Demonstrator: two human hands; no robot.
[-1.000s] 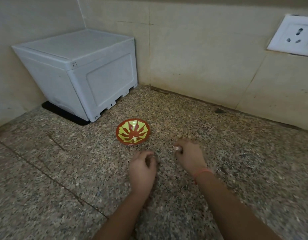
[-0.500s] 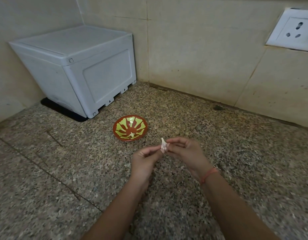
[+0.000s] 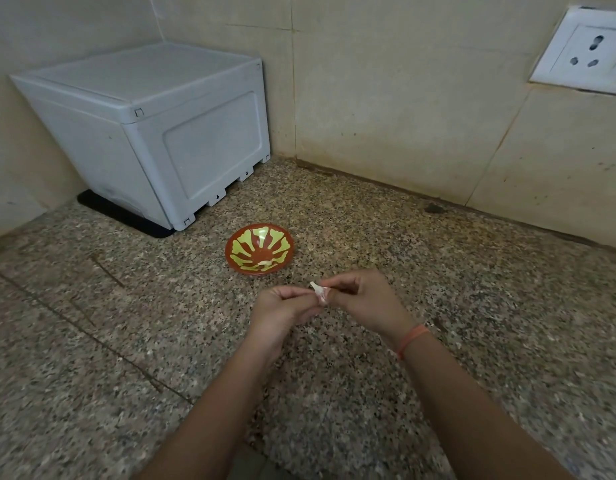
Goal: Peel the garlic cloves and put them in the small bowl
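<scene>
A small red bowl (image 3: 259,248) with a yellow-green sunburst pattern sits on the speckled granite counter (image 3: 91,341). One pale peeled clove (image 3: 266,263) lies inside it near the front rim. Just in front of the bowl, above the counter, my left hand (image 3: 282,311) and my right hand (image 3: 363,301) meet. Between their fingertips they pinch a garlic clove (image 3: 321,292) with whitish papery skin, its pointed tip sticking up to the left. My right wrist wears an orange thread band.
A grey-white plastic box (image 3: 154,133) stands on a black mat in the back left corner. Tiled walls close off the back and left. A white wall socket (image 3: 587,51) is at the upper right. A small dark speck (image 3: 434,208) lies by the back wall.
A second ago both hands rested low on the counter, the right one picking up a clove. They have since lifted and come together, both pinching the clove.
</scene>
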